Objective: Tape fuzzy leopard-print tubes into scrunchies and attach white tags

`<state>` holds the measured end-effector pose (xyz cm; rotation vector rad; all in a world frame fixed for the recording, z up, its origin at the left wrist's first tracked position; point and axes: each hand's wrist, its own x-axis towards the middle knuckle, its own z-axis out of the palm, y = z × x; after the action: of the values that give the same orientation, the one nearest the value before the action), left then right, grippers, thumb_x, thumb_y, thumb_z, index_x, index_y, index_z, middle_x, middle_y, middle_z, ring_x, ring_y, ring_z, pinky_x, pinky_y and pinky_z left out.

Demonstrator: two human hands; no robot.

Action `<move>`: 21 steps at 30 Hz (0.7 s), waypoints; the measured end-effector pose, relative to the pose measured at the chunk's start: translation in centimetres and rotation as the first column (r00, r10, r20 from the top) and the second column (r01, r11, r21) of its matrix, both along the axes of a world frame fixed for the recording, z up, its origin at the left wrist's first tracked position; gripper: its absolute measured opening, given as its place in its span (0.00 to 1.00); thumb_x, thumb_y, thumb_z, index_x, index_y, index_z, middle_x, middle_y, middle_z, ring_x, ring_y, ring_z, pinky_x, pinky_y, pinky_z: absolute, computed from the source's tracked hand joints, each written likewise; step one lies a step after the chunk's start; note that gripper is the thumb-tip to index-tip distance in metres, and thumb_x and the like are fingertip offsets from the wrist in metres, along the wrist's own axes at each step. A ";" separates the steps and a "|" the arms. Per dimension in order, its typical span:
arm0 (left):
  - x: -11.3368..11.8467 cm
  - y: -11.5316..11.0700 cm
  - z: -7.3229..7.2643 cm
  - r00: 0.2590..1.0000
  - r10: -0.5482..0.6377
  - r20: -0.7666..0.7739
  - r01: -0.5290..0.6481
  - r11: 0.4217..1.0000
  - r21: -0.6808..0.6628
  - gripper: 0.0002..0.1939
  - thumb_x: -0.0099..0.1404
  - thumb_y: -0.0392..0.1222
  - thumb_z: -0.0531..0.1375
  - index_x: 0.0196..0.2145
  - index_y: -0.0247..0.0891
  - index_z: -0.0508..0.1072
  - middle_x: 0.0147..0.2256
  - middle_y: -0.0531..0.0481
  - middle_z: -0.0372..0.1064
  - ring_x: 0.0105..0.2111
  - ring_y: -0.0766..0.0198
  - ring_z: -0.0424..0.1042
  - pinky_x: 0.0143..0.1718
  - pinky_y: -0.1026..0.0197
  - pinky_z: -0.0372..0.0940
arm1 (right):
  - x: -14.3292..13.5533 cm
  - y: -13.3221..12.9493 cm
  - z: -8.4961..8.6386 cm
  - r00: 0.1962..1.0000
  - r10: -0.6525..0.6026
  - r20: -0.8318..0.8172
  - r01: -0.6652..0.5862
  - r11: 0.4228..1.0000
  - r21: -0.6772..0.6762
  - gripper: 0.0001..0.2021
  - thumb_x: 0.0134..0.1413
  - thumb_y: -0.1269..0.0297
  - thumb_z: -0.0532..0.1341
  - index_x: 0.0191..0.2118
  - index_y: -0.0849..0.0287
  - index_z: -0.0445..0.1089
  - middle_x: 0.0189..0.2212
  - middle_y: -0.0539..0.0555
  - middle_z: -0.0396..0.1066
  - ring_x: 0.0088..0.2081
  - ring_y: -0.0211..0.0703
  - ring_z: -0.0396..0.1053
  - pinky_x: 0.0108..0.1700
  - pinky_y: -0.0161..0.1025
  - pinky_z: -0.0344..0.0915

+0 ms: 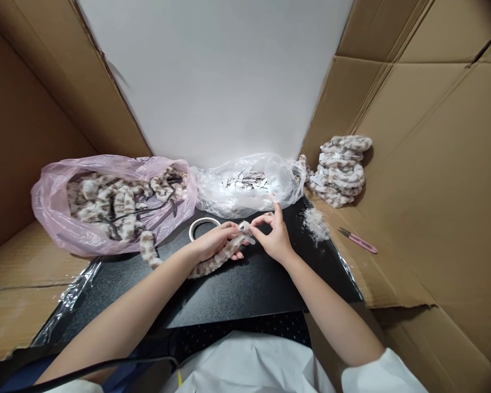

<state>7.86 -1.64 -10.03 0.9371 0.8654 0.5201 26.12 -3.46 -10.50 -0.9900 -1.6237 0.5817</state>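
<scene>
A furry brown-and-white strip (216, 262), like a soft plush tube, lies across my left hand (221, 240), whose fingers are wrapped round it near its end. At that end, my right hand (272, 232) pinches with thumb and index finger; what is between these fingertips is too small to make out. A small white tab (251, 240) shows beside the tube's end. Left of my hands, another piece of the same fur (148, 248) rests on the black table. Behind my left hand lies a roll of white tape (196, 222).
A pink plastic bag (53, 185) at the left holds furry tubes and dark cords. Behind my hands, a clear bag (213, 199) contains small white-and-dark slips (247, 180). Stacked furry rings (343, 172), loose fluff (316, 224) and pink thread snips (358, 240) are at the right. Cardboard walls (433, 164) surround the table.
</scene>
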 end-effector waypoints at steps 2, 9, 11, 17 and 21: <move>0.0 -0.3 0.6 0.998 0.009 -0.066 -0.005 0.999 0.053 0.23 0.57 0.48 0.64 0.44 0.40 0.57 0.35 0.45 0.76 0.23 0.58 0.76 0.25 0.59 0.68 | 0.0 0.0 0.0 1.000 0.000 -0.013 0.000 1.000 -0.012 0.42 0.51 0.72 0.63 0.66 0.57 0.39 0.28 0.48 0.74 0.36 0.44 0.70 0.50 0.48 0.63; -0.6 -0.6 1.6 0.914 0.085 -0.396 0.064 0.935 0.350 0.21 0.57 0.53 0.64 0.38 0.41 0.59 0.22 0.54 0.71 0.17 0.62 0.70 0.15 0.68 0.52 | -0.2 -0.2 0.0 0.997 -0.003 -0.075 -0.002 0.998 -0.065 0.41 0.51 0.71 0.63 0.66 0.58 0.40 0.28 0.47 0.73 0.35 0.43 0.69 0.49 0.47 0.63; -0.7 -0.4 1.2 0.895 0.189 -0.405 0.039 0.870 0.491 0.19 0.55 0.51 0.66 0.30 0.39 0.60 0.17 0.59 0.62 0.15 0.69 0.63 0.16 0.70 0.48 | -0.3 -0.2 -0.1 0.996 -0.008 -0.085 0.002 0.997 -0.077 0.42 0.50 0.71 0.63 0.66 0.58 0.40 0.28 0.47 0.73 0.35 0.43 0.69 0.49 0.47 0.63; -0.1 -0.5 0.9 0.975 -0.016 -0.223 0.104 0.915 0.390 0.17 0.54 0.50 0.67 0.27 0.34 0.68 0.24 0.53 0.67 0.21 0.69 0.67 0.23 0.67 0.60 | -0.5 -0.1 -0.7 0.990 -0.006 -0.141 -0.007 0.996 -0.094 0.42 0.50 0.71 0.64 0.66 0.59 0.39 0.28 0.48 0.73 0.34 0.42 0.69 0.48 0.46 0.64; 0.5 -0.8 0.7 0.990 -0.108 -0.096 0.126 0.970 0.210 0.17 0.56 0.51 0.65 0.27 0.32 0.72 0.26 0.47 0.72 0.24 0.66 0.71 0.30 0.62 0.67 | -0.7 -0.3 -0.9 0.988 0.000 -0.153 -0.018 0.993 -0.116 0.43 0.50 0.71 0.65 0.66 0.58 0.39 0.28 0.48 0.73 0.34 0.43 0.69 0.48 0.47 0.64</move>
<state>8.33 -2.47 -9.30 1.2083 0.8343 0.4814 25.45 -3.73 -11.35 -0.9988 -1.4725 0.7485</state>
